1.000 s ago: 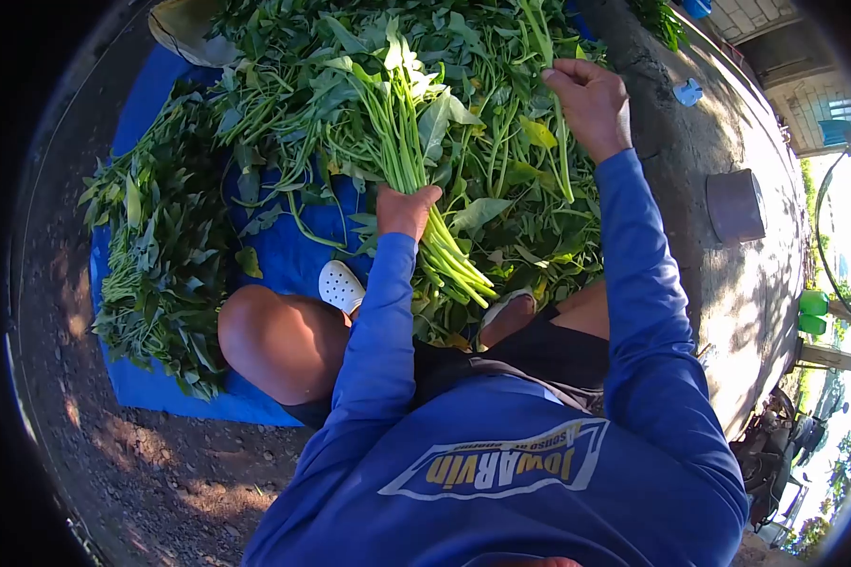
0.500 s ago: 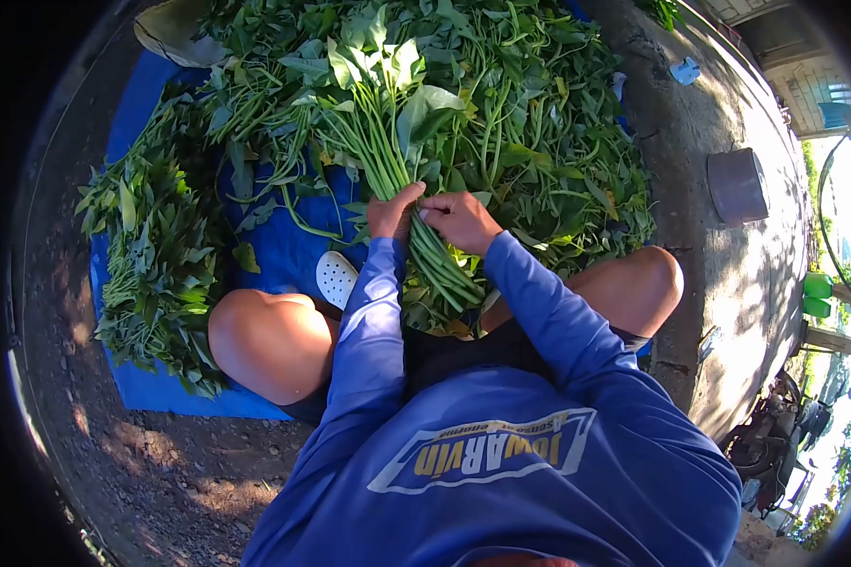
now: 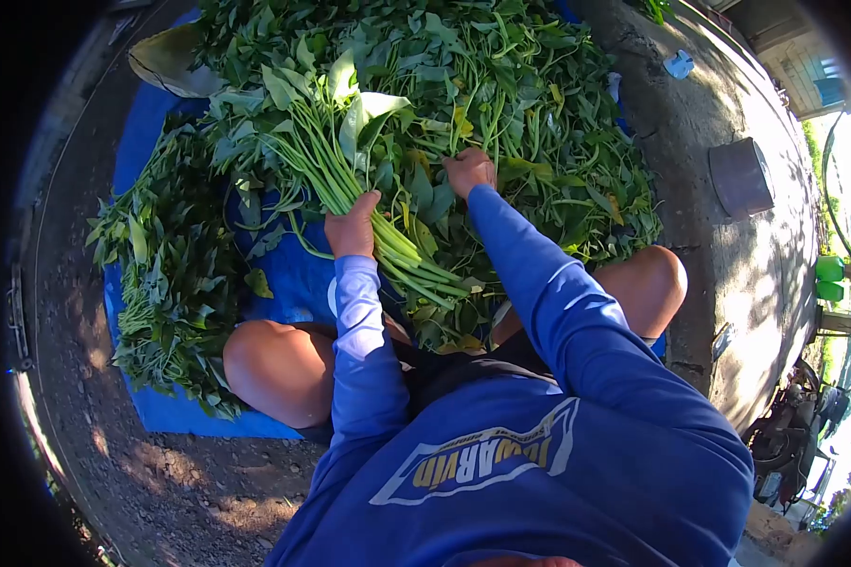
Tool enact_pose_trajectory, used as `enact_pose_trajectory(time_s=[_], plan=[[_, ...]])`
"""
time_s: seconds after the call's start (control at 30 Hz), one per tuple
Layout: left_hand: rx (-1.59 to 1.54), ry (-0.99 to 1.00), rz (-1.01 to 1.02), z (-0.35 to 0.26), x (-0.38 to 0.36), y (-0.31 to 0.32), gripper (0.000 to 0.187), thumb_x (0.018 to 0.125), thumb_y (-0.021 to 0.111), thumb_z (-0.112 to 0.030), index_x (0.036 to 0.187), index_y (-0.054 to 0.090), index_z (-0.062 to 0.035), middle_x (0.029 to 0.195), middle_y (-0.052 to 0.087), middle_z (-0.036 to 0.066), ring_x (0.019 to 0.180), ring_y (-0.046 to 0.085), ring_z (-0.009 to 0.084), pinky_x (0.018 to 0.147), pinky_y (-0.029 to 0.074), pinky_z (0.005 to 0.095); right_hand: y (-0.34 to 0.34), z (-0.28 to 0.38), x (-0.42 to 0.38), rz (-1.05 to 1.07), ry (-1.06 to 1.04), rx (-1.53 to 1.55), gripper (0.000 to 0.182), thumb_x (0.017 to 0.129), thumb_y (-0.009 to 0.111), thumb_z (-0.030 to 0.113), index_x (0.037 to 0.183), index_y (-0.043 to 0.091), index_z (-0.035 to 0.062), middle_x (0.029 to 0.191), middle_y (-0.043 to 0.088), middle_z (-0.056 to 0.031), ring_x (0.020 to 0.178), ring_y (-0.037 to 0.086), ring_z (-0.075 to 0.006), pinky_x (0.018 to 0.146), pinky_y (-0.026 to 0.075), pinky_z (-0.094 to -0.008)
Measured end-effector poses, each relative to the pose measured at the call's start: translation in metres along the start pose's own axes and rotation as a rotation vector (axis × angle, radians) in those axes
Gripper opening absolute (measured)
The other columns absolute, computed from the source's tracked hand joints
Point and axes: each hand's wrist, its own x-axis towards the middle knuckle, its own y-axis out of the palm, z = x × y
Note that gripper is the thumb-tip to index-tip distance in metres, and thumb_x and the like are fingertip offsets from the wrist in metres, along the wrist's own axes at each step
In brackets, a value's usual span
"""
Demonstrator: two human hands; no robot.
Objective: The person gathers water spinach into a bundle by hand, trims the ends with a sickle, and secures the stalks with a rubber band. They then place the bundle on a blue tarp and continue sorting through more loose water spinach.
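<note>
Head view: blue tarp (image 3: pixel 288 274) on gravel ground (image 3: pixel 161 472), outdoors.

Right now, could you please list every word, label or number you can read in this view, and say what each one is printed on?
"JowARvin": large yellow and white letters, seen upside down, on the chest of the blue shirt.
A thin line of smaller white print curves along that logo, too small and blurred to read.
Nothing readable shows on the blue tarp, the greens or the round block.
</note>
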Motion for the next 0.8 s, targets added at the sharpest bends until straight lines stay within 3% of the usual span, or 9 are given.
enact_pose_trajectory(time_s=[0.1,0.2,0.23,0.37,0.47,0.5,0.6,0.63,0.8], plan=[[-0.009,-0.039,0.007,-0.004,-0.007,0.005,0.047,0.076,0.084,-0.001,0.119,0.065,0.0026,0.105,0.072,0.009,0.082,0.070,0.0221,0.072,0.059,0.0362,0.006,-0.010,-0.002,-0.088,-0.123,0.267,0.070,0.089,0.080,0.035,0.148,0.056,0.0039,0.117,0.074,-0.0142,0.102,0.071,-0.0311,0.095,0.054,-0.0456],[0.008,-0.030,-0.012,-0.003,-0.008,0.004,0.043,0.077,0.084,-0.001,0.116,0.066,0.0028,0.104,0.072,0.010,0.081,0.070,0.0221,0.070,0.060,0.0365,-0.017,-0.010,-0.017,0.311,-0.032,0.922,0.082,0.095,0.074,0.022,0.164,0.032,0.0048,0.112,0.073,-0.0097,0.095,0.069,-0.0233,0.092,0.054,-0.0462],[0.001,-0.036,-0.006,-0.003,-0.007,0.004,0.042,0.077,0.084,-0.001,0.115,0.066,0.0027,0.104,0.072,0.010,0.080,0.070,0.0222,0.069,0.060,0.0368,-0.025,-0.016,-0.012,0.414,-0.092,0.943,0.093,0.097,0.070,0.013,0.170,0.012,0.0129,0.106,0.071,-0.0068,0.091,0.066,-0.0178,0.087,0.053,-0.0450],[-0.008,-0.050,0.005,-0.012,-0.016,0.009,0.042,0.078,0.084,-0.001,0.115,0.066,0.0022,0.104,0.073,0.010,0.079,0.071,0.0223,0.069,0.059,0.0366,-0.080,0.001,-0.029,0.482,0.043,0.889,0.105,0.097,0.070,0.014,0.170,-0.005,0.0224,0.106,0.071,-0.0067,0.093,0.066,-0.0171,0.086,0.053,-0.0422],[0.010,-0.034,0.015,-0.005,-0.006,0.004,0.045,0.076,0.085,-0.003,0.117,0.066,0.0030,0.106,0.073,0.010,0.084,0.071,0.0219,0.074,0.059,0.0362,-0.076,-0.002,-0.020,0.102,0.128,0.883,0.108,0.097,0.070,0.020,0.169,-0.009,0.0234,0.106,0.071,-0.0077,0.092,0.067,-0.0182,0.084,0.054,-0.0464],[0.023,-0.017,0.017,0.004,0.001,-0.001,0.046,0.076,0.086,-0.003,0.117,0.065,0.0032,0.107,0.073,0.010,0.086,0.071,0.0219,0.076,0.058,0.0361,-0.063,-0.007,-0.008,-0.102,0.245,0.885,0.090,0.091,0.073,0.020,0.168,0.024,0.0161,0.099,0.074,-0.0083,0.084,0.069,-0.0222,0.077,0.056,-0.0481],[0.053,-0.044,0.009,0.002,-0.002,-0.004,0.050,0.075,0.087,-0.005,0.119,0.065,0.0038,0.110,0.073,0.010,0.091,0.070,0.0216,0.084,0.056,0.0357,-0.039,-0.019,-0.003,-0.281,-0.128,0.306,0.052,0.091,0.075,0.026,0.139,0.065,0.0063,0.109,0.075,-0.0163,0.098,0.071,-0.0251,0.085,0.056,-0.0405],[0.062,-0.065,0.006,-0.004,-0.006,-0.003,0.051,0.075,0.087,-0.006,0.119,0.065,0.0039,0.112,0.073,0.010,0.092,0.070,0.0215,0.087,0.055,0.0355,-0.028,-0.016,-0.003,-0.210,-0.179,0.300,0.030,0.090,0.075,0.025,0.105,0.078,-0.0006,0.106,0.076,-0.0194,0.098,0.072,-0.0282,0.085,0.057,-0.0378],[0.194,0.030,0.025,-0.002,-0.004,-0.008,0.050,0.075,0.086,-0.004,0.120,0.065,0.0040,0.109,0.073,0.010,0.089,0.070,0.0215,0.080,0.058,0.0358,0.009,0.015,0.015,-0.018,0.017,0.148,0.027,0.091,0.074,0.026,0.101,0.076,-0.0003,0.100,0.076,-0.0167,0.089,0.072,-0.0265,0.081,0.056,-0.0412]])
